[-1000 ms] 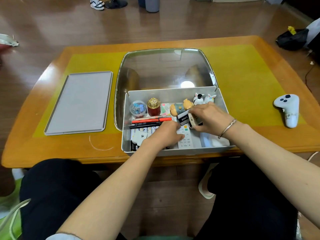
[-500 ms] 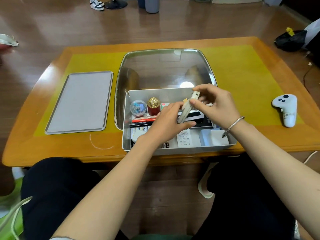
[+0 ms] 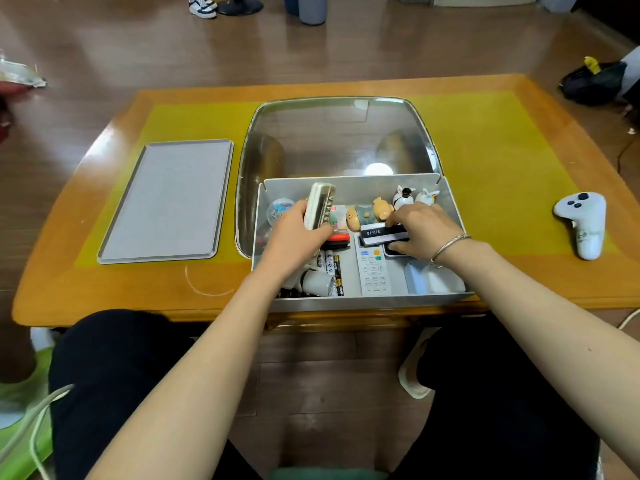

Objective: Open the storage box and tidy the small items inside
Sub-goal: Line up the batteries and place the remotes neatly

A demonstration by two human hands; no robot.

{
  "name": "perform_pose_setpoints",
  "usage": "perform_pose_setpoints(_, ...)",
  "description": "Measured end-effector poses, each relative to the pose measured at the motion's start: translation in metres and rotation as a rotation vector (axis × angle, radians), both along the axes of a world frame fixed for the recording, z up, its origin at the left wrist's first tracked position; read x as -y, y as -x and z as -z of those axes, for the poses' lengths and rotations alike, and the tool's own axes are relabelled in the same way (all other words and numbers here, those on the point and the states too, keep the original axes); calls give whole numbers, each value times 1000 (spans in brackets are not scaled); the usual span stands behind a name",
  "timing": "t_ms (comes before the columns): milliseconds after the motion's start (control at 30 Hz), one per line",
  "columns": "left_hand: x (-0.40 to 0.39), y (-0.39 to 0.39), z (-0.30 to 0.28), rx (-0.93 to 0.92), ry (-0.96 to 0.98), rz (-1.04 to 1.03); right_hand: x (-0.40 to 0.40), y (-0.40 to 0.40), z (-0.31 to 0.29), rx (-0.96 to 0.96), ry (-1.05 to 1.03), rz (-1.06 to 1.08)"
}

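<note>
The grey storage box (image 3: 349, 303) stands open at the table's front edge. My left hand (image 3: 294, 237) grips a cream, flat oblong case (image 3: 318, 206) and holds it upright over the box's left half. My right hand (image 3: 420, 230) pinches a black-and-white box marked BENTE (image 3: 375, 233) lying in the middle of the box. Inside also lie a white remote (image 3: 372, 271), batteries (image 3: 334, 268), a small white cup (image 3: 317, 284), small animal figurines (image 3: 398, 202) and a clear round pot (image 3: 277, 207).
The grey lid (image 3: 166, 202) lies on the yellow mat to the left. A shiny metal tray (image 3: 339, 140) sits behind the box. A white game controller (image 3: 583, 223) rests at the right. Shoes and a bin stand on the floor beyond the table.
The cream case has passed from my right hand to my left and moved to the box's left side. My right hand dropped back down onto the BENTE box.
</note>
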State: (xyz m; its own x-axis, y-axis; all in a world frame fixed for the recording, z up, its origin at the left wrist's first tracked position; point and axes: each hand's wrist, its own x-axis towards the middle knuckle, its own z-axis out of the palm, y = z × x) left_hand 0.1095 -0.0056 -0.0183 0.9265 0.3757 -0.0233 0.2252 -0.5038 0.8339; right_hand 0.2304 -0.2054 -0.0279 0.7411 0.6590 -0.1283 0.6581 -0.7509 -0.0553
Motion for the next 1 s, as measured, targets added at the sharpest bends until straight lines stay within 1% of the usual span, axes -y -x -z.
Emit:
perform_pose_setpoints(100, -4, 1, 3, -14, 2, -41, -3, -2, 2, 2, 30, -9)
perform_pose_setpoints(200, -3, 1, 4, -23, -9, -44, -5, -6, -1, -25, -1, 5)
perform_pose_setpoints(333, -7, 4, 4, 6, 16, -64, -7, -10, -3, -31, 13, -34)
perform_pose_setpoints(433, -9, 6, 2, 8, 35, -64, -8, -8, 0, -80, 1, -30)
perform_pose_setpoints(500, -11, 7, 1, -1, 56, -81, -7, -7, 1, -80, -71, -47)
perform_pose_setpoints(600, -14, 8, 1, 0, 73, -116, -10, -1, -6, -71, -255, -68)
perform_pose_setpoints(800, -13, 11, -5, -16, 66, -100, -41, 28, -28, 2, -440, -310)
perform_pose_setpoints(867, -19, 15, -8, -11, 131, -108, -47, 35, -31, 18, -493, -349)
perform_pose_setpoints(933, -27, 20, -10, -3, 133, -141, -50, 39, -29, 48, -526, -344)
perform_pose_setpoints(1000, -37, 25, -12, 41, 135, -257, -53, 42, -25, 69, -624, -228)
